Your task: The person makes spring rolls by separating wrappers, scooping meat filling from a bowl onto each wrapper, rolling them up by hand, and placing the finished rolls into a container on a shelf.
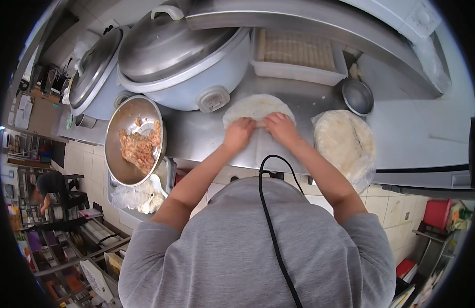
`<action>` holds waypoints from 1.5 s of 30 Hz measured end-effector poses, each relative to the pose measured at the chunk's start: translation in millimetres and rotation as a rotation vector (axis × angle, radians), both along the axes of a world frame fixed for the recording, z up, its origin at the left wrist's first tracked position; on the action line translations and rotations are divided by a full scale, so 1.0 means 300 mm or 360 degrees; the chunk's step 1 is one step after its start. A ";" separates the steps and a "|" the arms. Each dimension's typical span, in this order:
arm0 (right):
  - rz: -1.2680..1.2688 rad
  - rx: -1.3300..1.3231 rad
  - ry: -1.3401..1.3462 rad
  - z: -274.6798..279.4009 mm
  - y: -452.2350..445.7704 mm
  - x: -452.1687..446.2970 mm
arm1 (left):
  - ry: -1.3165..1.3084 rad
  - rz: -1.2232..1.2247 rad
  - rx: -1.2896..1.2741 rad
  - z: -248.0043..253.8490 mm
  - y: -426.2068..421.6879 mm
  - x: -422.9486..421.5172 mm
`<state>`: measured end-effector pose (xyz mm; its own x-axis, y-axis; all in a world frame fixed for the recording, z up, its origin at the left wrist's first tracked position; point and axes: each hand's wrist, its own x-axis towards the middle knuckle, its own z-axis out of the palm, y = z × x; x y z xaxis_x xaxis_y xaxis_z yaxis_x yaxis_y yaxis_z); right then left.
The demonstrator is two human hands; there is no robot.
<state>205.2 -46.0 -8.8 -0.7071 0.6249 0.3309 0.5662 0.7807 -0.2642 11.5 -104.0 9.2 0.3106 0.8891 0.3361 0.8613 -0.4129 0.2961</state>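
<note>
A round, whitish, thin wrapper (260, 105) lies flat on the steel counter in front of me. My left hand (240, 133) is at its near left edge, and my right hand (281, 128) is at its near right edge. The fingers of both hands are curled and closed on that near edge, with the fingertips a short way apart. Whatever filling may be under the fingers is hidden. To the right, a stack of similar pale wrappers (344, 143) sits in clear plastic. A steel bowl (117, 154) of pinkish minced filling (139, 149) stands on the left, tilted.
Two large lidded cookers (183, 84) (96, 77) stand at the back left. A white tray (299, 73) of pale rolls is at the back, beside a small metal bowl (358, 97). Below the steel bowl is a container (127, 197) with a white spoon. A person (53, 185) is far left.
</note>
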 end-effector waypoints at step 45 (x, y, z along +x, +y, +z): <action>-0.0294 0.0152 -0.0026 -0.037 0.154 -0.004 | -0.0468 -0.0108 0.0109 -0.078 0.219 -0.059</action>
<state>204.1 0.1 -19.9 -0.5895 0.7105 0.3844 0.7055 0.6846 -0.1833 -6.1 -38.2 -14.2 0.2490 0.8419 0.4788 0.7129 -0.4940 0.4978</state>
